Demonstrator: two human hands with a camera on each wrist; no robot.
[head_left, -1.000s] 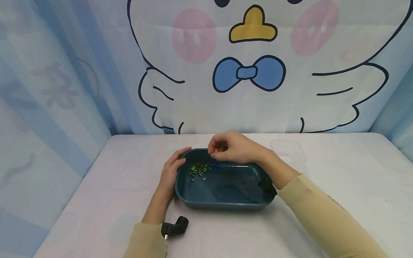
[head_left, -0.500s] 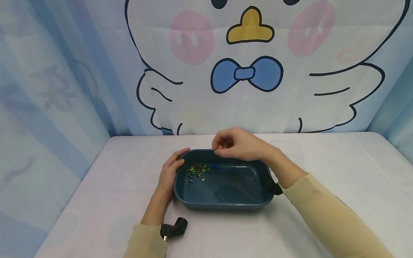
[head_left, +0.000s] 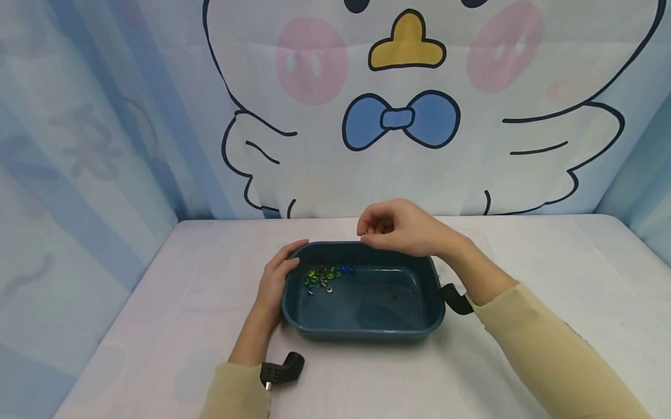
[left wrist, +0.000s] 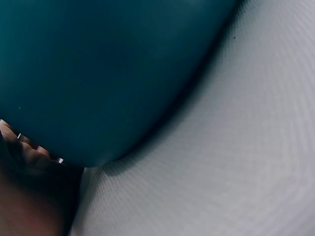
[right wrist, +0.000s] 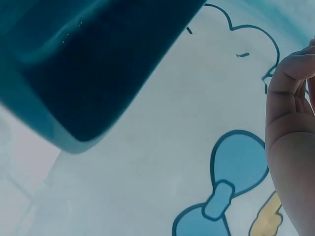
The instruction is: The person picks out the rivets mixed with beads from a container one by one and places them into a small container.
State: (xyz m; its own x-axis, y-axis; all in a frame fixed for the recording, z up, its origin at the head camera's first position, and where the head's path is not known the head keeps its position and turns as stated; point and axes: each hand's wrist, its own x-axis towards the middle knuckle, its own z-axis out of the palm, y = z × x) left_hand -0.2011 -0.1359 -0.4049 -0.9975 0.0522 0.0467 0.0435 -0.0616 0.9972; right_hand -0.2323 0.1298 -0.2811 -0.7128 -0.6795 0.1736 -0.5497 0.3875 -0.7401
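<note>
A dark blue-green plastic basin (head_left: 367, 335) stands on the table. My left hand (head_left: 271, 286) holds its left end, thumb over the rim and fingers along the outside. In the left wrist view, part of that hand (left wrist: 34, 155) lies against the outer wall. Small green and yellowish marbles (head_left: 322, 275), a few blue marbles (head_left: 347, 270) and some tiny shiny bits (head_left: 329, 290) lie at the basin's left. Over the back rim, my right hand (head_left: 399, 229) pinches something tiny and brownish between thumb and forefinger, mostly hidden. The right wrist view shows only part of this hand (right wrist: 293, 108).
A white cloth covers the table (head_left: 151, 339). Behind it hangs a printed curtain (head_left: 323, 173) with a cartoon figure. Black wrist cameras are worn on the left wrist (head_left: 282, 369) and right wrist (head_left: 457, 300). A faint clear outline (head_left: 483, 244) lies behind the right forearm.
My right hand has moved right and slightly up, from above the basin's inside to its back rim, still pinching. The left hand and the marbles have stayed in place.
</note>
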